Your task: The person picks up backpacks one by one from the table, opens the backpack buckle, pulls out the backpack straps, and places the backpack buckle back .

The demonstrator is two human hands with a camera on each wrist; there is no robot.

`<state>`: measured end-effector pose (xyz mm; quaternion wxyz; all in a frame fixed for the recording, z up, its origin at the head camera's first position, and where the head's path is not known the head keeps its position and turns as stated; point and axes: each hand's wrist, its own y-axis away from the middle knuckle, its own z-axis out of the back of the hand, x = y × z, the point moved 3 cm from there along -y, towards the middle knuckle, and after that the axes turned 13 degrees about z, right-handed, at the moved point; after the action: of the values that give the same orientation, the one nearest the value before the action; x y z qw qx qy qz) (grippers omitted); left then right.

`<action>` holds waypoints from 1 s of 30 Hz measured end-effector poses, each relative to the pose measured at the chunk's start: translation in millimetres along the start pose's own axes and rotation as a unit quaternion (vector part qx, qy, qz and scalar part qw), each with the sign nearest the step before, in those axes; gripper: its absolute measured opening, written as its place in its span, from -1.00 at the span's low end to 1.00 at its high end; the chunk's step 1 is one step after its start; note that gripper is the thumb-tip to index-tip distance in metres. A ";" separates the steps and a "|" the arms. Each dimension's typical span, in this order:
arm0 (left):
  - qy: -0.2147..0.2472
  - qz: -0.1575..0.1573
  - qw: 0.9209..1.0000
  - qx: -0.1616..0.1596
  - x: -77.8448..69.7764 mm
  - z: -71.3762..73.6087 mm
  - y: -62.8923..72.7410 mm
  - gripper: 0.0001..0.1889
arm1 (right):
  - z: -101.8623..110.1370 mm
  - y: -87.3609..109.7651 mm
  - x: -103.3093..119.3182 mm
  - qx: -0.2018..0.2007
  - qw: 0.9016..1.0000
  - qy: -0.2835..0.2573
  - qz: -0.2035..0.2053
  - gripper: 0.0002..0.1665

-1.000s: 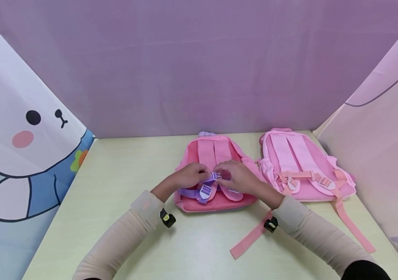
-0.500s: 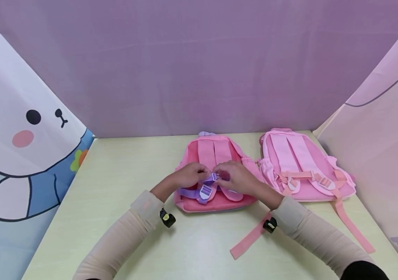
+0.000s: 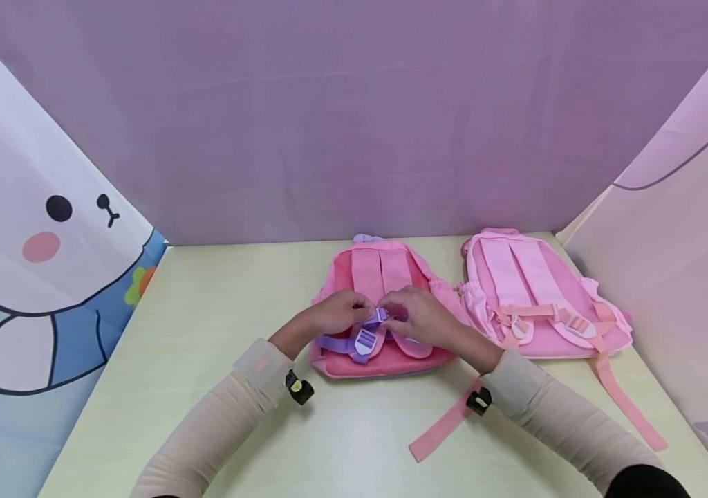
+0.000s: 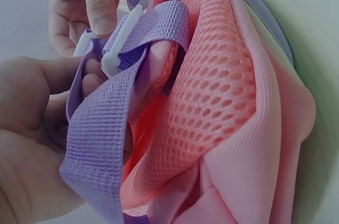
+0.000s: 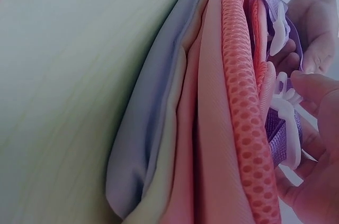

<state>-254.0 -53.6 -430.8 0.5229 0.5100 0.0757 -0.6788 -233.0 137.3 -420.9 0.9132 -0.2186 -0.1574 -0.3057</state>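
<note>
A pink backpack (image 3: pixel 371 266) lies on the table with its straps facing up. Over its lower back my two hands meet. My left hand (image 3: pixel 337 312) pinches a purple webbing strap (image 4: pixel 103 134), which loops in front of the fingers in the left wrist view. My right hand (image 3: pixel 421 315) pinches a white plastic buckle (image 5: pixel 283 83) between thumb and fingers, close to the left fingertips. Another white strap adjuster (image 3: pixel 366 341), threaded with purple webbing, lies just below on the shoulder strap. The fingers partly hide the buckle in the head view.
A second, lighter pink backpack (image 3: pixel 547 266) lies to the right, close beside the first. One of its loose peach straps (image 3: pixel 447 422) runs along the table under my right wrist; another strap (image 3: pixel 630 404) trails toward the right edge. A purple wall (image 3: pixel 354 124) stands behind the table.
Hands and backpacks hold nearly the same positions. The right wrist has shifted very slightly to the left.
</note>
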 end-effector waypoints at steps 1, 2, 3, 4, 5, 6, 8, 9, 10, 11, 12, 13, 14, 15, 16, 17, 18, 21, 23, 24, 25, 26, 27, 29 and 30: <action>0.001 0.001 1.000 0.000 0.4 -0.2 -0.5 -0.79 | -0.2 -0.2 0.1 0.000 1.000 0.000 -0.001 -0.69; 0.001 0.004 1.000 0.000 0.6 -0.3 -0.7 -0.79 | -0.3 -0.3 0.2 0.000 1.000 0.000 -0.002 -0.69; 0.003 0.007 1.000 -0.001 0.9 -0.3 -1.0 -0.79 | -0.5 -0.6 0.4 -0.001 1.000 0.000 -0.003 -0.69; 0.004 0.010 1.000 -0.002 1.1 -0.2 -1.4 -0.79 | -0.6 -0.9 0.6 -0.001 1.000 0.002 -0.004 -0.69; 0.005 0.014 1.000 -0.004 1.3 0.0 -1.5 -0.79 | -0.5 -1.4 1.3 -0.002 1.000 0.003 -0.004 -0.69; 0.007 0.019 1.000 -0.006 1.4 0.3 -1.6 -0.79 | -0.4 -1.8 1.8 -0.003 1.000 0.004 -0.003 -0.69; 0.012 0.027 1.000 -0.010 1.4 1.0 -1.4 -0.80 | -0.5 -2.7 2.4 -0.004 1.000 0.008 -0.004 -0.70; 0.013 0.030 0.999 -0.011 1.4 1.3 -0.9 -0.80 | -0.7 -3.0 2.5 -0.004 1.000 0.010 -0.003 -0.70; 0.012 0.030 0.999 -0.011 1.2 1.6 -0.7 -0.80 | -0.6 -3.2 2.7 -0.005 1.000 0.013 -0.003 -0.70; 0.012 0.030 0.999 -0.011 1.0 1.9 -0.1 -0.80 | -0.5 -3.4 3.0 -0.005 1.000 0.014 -0.004 -0.70; 0.009 0.029 0.999 -0.010 0.8 2.1 0.5 -0.80 | -0.3 -3.4 3.1 -0.006 1.000 0.016 -0.005 -0.70; 0.006 0.028 1.000 -0.008 0.5 2.4 1.0 -0.80 | -0.3 -3.3 3.0 -0.006 1.000 0.018 -0.006 -0.70; 0.002 0.026 1.000 -0.006 -0.1 2.6 1.9 -0.80 | -0.3 -3.0 2.8 -0.006 1.000 0.020 -0.007 -0.69; -0.004 0.023 1.000 -0.003 -0.6 2.9 2.6 -0.80 | -0.3 -2.7 2.5 -0.005 1.000 0.022 -0.008 -0.69; -0.009 0.021 1.000 -0.001 -0.8 3.1 2.9 -0.79 | -0.1 -2.5 2.5 -0.005 1.000 0.023 -0.010 -0.69; -0.013 0.020 1.000 0.001 -0.9 3.4 3.6 -0.79 | -0.1 -2.3 2.3 -0.004 1.000 0.024 -0.010 -0.69; -0.017 0.019 1.000 0.004 -1.0 3.7 4.0 -0.79 | -0.1 -2.0 1.9 -0.004 1.000 0.025 -0.010 -0.69; -0.021 0.013 1.000 0.010 -1.2 4.5 5.0 -0.77 | 0.4 -1.5 1.4 -0.003 1.000 0.028 -0.009 -0.68; -0.020 0.011 1.000 0.013 -0.8 5.0 5.4 -0.76 | 0.8 -1.3 1.2 -0.002 1.000 0.029 -0.010 -0.68; -0.019 0.010 1.000 0.013 -0.7 5.2 5.6 -0.76 | 1.0 -1.2 1.0 -0.001 0.999 0.030 -0.010 -0.68; -0.019 0.009 1.000 0.014 -1.0 5.6 6.3 -0.76 | 1.3 -1.0 0.9 -0.001 1.000 0.030 -0.009 -0.68; -0.020 0.010 1.000 0.014 -0.8 5.7 6.7 -0.76 | 1.2 -0.9 0.5 -0.001 0.999 0.031 -0.009 -0.68; -0.021 0.010 1.000 0.014 -0.8 6.0 7.1 -0.76 | 1.4 -0.7 0.1 -0.001 0.999 0.031 -0.007 -0.69; -0.021 0.008 1.000 0.013 -1.3 6.5 8.2 -0.76 | 1.2 -0.6 -0.5 0.000 0.999 0.032 -0.006 -0.69; -0.021 0.008 1.000 0.013 -1.3 6.6 8.7 -0.76 | 1.4 -0.5 -0.6 -0.001 0.999 0.033 -0.006 -0.69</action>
<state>-251.3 -60.9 -422.9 0.5232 0.5031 0.0521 -0.6859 -234.0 137.9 -419.8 0.9160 -0.2083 -0.1286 -0.3177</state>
